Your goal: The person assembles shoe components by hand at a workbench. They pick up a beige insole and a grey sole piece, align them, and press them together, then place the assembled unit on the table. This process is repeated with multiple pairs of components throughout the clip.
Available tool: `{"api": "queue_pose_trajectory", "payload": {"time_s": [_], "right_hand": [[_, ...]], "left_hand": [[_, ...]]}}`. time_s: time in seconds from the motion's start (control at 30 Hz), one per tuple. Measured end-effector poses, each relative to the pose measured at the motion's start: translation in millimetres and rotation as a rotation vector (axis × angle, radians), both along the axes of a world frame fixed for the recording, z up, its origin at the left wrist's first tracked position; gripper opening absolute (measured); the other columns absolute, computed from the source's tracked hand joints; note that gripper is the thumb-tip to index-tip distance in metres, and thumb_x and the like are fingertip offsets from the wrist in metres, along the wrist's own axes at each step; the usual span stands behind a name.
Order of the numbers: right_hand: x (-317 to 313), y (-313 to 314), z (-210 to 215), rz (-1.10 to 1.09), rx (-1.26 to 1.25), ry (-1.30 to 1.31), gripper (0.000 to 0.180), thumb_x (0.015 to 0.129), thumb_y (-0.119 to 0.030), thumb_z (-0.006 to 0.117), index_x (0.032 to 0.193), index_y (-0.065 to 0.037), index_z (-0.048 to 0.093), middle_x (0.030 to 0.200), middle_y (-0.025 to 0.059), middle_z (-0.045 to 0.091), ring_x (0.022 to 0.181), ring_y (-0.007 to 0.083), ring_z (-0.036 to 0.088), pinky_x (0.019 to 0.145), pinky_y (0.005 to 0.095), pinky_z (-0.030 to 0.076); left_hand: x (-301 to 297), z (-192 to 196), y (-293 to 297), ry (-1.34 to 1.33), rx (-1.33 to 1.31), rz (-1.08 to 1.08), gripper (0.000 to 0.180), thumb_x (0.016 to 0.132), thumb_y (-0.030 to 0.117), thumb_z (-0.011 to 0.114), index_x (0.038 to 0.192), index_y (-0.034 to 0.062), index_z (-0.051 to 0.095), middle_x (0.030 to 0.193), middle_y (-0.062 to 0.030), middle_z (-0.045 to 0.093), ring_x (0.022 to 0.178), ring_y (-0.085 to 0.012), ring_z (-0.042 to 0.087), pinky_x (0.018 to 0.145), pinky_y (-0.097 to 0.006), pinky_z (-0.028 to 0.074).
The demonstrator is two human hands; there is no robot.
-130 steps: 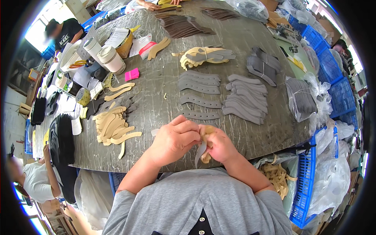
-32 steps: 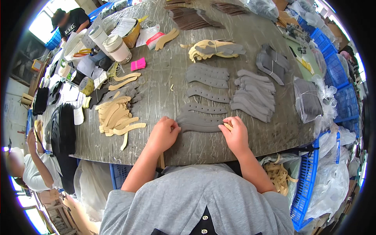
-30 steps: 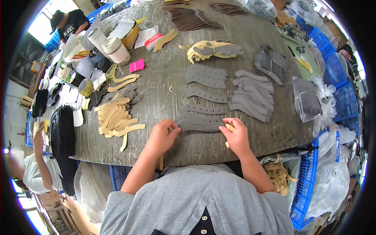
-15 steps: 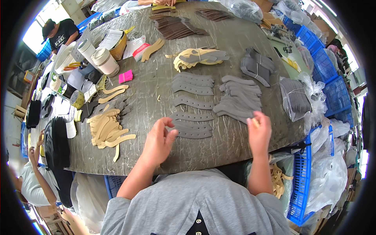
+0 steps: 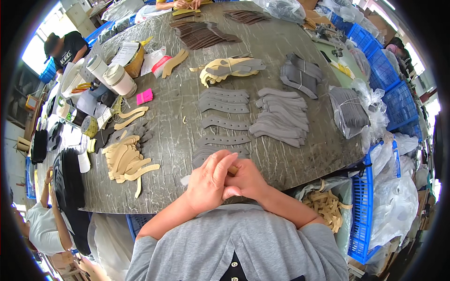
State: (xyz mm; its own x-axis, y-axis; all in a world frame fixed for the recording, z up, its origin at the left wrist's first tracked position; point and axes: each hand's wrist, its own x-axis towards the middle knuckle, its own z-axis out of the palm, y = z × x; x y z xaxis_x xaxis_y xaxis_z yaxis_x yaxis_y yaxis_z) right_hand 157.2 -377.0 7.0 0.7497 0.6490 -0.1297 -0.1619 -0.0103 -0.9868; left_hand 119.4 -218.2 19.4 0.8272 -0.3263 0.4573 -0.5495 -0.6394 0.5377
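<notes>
Close to the table's near edge my two hands meet. My left hand [image 5: 206, 181] is closed, and the light grey end of a strip [image 5: 185, 180] sticks out beside it; most of that strip is hidden. My right hand [image 5: 251, 180] presses against the left, closed on a small tan piece [image 5: 232, 170] that shows between the fingers. Just beyond them lie curved grey strips with holes [image 5: 224, 140], partly covered by my left hand. Further off are more punched grey strips [image 5: 225, 100] and a single one [image 5: 226, 123]. Overlapping plain grey strips [image 5: 283, 117] lie to their right.
Tan strips [image 5: 125, 159] are heaped at left. A tied tan-and-grey bundle [image 5: 229, 69] and a tied grey bundle [image 5: 300, 75] lie further back. Jars [image 5: 119, 79] stand far left. Tan scraps [image 5: 324, 208] fill a bag beside a blue crate [image 5: 361, 215]. Other people sit around the table.
My right hand has come left and toward me with the tan piece, meeting my left hand. The left hand has moved slightly right and closed; a grey strip end now shows beside it.
</notes>
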Motion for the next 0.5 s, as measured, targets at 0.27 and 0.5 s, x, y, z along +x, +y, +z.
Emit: {"api": "queue_pose_trajectory", "payload": {"time_s": [0.27, 0.5], "right_hand": [[9.3, -9.5, -13.4, -0.083, 0.628, 0.507, 0.005, 0.094, -0.006, 0.051, 0.096, -0.008, 0.055, 0.076, -0.0011, 0.049, 0.051, 0.0056, 0.034, 0.049, 0.0228, 0.029], [2.6, -8.2, -2.1, -0.096, 0.354, 0.412, 0.027, 0.092, -0.004, 0.04, 0.114, -0.007, 0.057, 0.077, -0.0014, 0.049, 0.057, 0.004, 0.037, 0.05, 0.0216, 0.033]], "left_hand": [[12.1, 14.0, 25.4, 0.503, -0.429, 0.153, 0.023, 0.096, 0.015, 0.058, 0.111, -0.0012, 0.062, 0.108, -0.0143, 0.066, 0.099, -0.0271, 0.066, 0.076, -0.033, 0.055], [16.0, 37.6, 17.8, -0.041, 0.021, -0.075, 0.03, 0.07, 0.003, 0.074, 0.099, 0.0058, 0.067, 0.096, -0.0069, 0.065, 0.084, -0.0285, 0.064, 0.066, -0.036, 0.054]]}}
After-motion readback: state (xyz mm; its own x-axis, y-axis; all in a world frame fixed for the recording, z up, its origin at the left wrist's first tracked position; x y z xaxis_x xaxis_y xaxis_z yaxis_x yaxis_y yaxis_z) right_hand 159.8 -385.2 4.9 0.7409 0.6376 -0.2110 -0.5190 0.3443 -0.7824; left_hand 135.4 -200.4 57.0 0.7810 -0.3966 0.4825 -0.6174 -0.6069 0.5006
